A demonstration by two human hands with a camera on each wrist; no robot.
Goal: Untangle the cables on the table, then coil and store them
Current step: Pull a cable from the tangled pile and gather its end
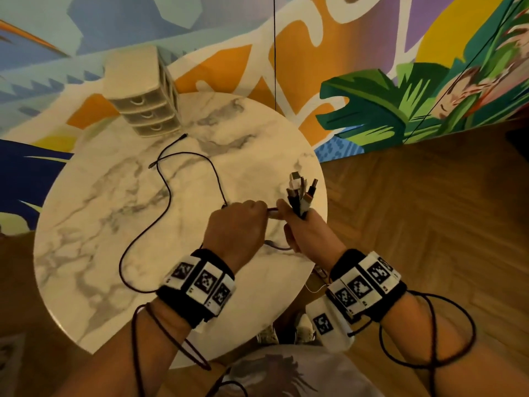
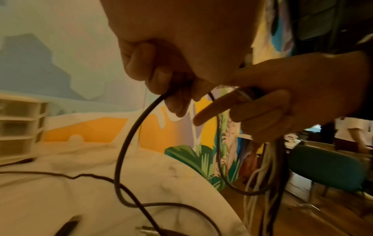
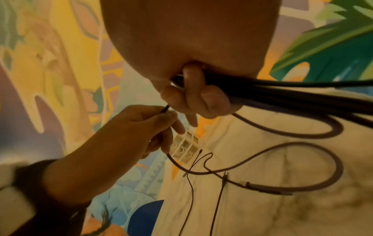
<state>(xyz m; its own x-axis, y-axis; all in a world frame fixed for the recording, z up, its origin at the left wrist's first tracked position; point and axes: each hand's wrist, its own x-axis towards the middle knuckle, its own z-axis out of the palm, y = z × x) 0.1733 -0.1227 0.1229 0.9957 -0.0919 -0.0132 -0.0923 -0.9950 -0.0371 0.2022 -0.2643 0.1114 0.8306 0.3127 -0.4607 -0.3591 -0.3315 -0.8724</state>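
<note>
Sorting stage, not yet coiling. Right hand [image 1: 300, 230] is fisted round a bundle of cables [image 1: 299, 196], plug ends sticking up above the fist, the tails hanging off the near right edge of the table [image 1: 86, 224]. Left hand [image 1: 234, 224] sits just beside it, fingers curled round one dark cable [image 2: 129, 143] that runs across to the right hand. From the left hand that cable drops to the tabletop and loops there.

One thin black cable [image 1: 169, 184] lies loose on the marble, wandering from near the hands up to the far left, its ends close to the small drawer unit [image 1: 143, 104] at the far edge. It crosses itself up there.

Judgement: the held cable is being drawn out to join the bundle. Next move calls for feeding it through the left fingers without snagging the thin one it crosses, then picking that up too. Drawers all look closed.
</note>
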